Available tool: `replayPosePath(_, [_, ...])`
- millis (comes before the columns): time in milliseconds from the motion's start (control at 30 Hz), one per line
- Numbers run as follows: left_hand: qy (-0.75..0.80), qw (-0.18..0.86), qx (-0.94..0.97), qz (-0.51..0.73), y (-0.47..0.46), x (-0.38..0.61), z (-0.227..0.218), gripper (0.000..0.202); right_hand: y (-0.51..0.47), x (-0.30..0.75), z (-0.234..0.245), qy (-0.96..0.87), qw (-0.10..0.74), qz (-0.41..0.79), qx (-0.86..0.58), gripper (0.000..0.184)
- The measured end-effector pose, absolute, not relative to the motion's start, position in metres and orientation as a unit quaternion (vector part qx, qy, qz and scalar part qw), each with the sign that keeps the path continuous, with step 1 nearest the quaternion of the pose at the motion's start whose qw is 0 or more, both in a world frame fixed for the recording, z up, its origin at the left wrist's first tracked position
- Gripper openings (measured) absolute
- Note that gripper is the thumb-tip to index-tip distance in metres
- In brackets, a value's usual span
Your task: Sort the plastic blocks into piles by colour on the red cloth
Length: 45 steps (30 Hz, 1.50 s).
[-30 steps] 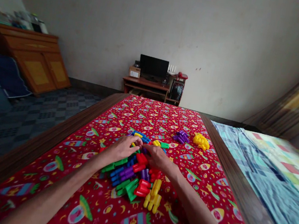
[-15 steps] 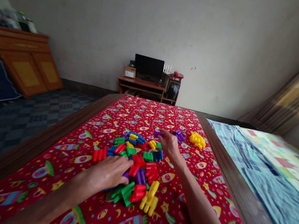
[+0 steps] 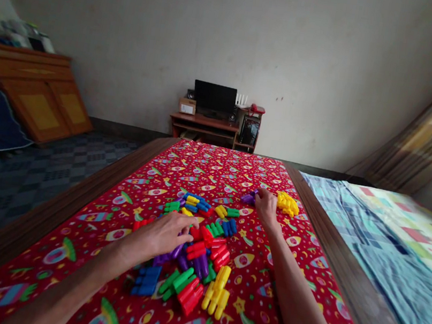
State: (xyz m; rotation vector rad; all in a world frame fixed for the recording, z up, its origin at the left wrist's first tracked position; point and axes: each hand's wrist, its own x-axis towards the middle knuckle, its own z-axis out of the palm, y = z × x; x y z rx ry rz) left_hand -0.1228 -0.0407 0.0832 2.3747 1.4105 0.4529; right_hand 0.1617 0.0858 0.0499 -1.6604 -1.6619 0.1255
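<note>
Plastic interlocking building blocks lie in a loose pile (image 3: pixel 196 251) on a red printed cloth (image 3: pixel 215 167), in red, green, blue, purple and yellow. My left hand (image 3: pixel 162 235) is spread open over the pile's left side, with its fingers apart and nothing held. My right hand (image 3: pixel 266 207) is at the far right, its fingertips closed on a purple block (image 3: pixel 249 199). A joined yellow cluster (image 3: pixel 287 204) lies just beyond that hand. Nearer me are a blue stack (image 3: pixel 146 280), a red stack (image 3: pixel 190 296) and a yellow stack (image 3: pixel 217 295).
The cloth covers a wooden table with a brown edge (image 3: pixel 65 215). A bed with blue and striped sheets (image 3: pixel 399 265) lies to the right. A desk with a monitor (image 3: pixel 214 97) stands at the back, and a wooden cabinet (image 3: pixel 27 93) stands at the left.
Both hands were together in the pile; my right hand has moved far right to the purple blocks. The pile has spread out, and my left hand has drawn back toward me.
</note>
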Motion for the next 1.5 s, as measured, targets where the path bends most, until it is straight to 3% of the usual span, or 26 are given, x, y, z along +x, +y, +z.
replayPosePath(100, [0.498,0.210,0.799,0.262,-0.033,-0.121,0.092,0.018,0.076,0.155,0.064,-0.663,0.403,0.065,-0.628,0.028])
replayPosePath(200, [0.493,0.248,0.751,0.364,-0.027,-0.121,0.093,0.026,0.054,0.134,0.084,-0.722,0.419,0.168,-0.525,0.029])
replayPosePath(300, [0.497,0.277,0.701,0.431,-0.022,-0.122,0.088,0.036,0.023,0.101,0.099,-0.813,0.340,0.318,-0.350,0.033])
replayPosePath(400, [0.495,0.282,0.677,0.465,-0.021,-0.122,0.085,0.042,0.000,0.073,0.103,-0.857,0.286,0.319,-0.287,0.024])
replayPosePath(533, [0.474,0.272,0.697,0.464,-0.024,-0.117,0.084,0.042,0.005,0.071,0.100,-0.849,0.313,0.256,-0.341,0.017])
replayPosePath(733, [0.427,0.185,0.793,0.394,-0.032,-0.108,0.081,0.027,0.059,0.142,0.085,-0.705,0.401,0.100,-0.576,0.026])
replayPosePath(867, [0.385,0.139,0.859,0.308,-0.042,-0.099,0.070,0.024,0.081,0.188,0.063,-0.614,0.409,0.039,-0.674,0.033])
replayPosePath(1133, [0.348,0.121,0.910,0.192,-0.060,-0.096,0.056,0.030,0.089,0.203,0.035,-0.588,0.347,-0.001,-0.731,0.035])
replayPosePath(1400, [0.376,0.101,0.903,0.182,-0.052,-0.097,0.054,0.025,0.079,0.200,0.052,-0.601,0.305,-0.012,-0.738,0.033])
replayPosePath(1500, [0.396,0.124,0.885,0.212,-0.041,-0.098,0.051,0.027,0.073,0.192,0.068,-0.622,0.328,-0.010,-0.711,0.034])
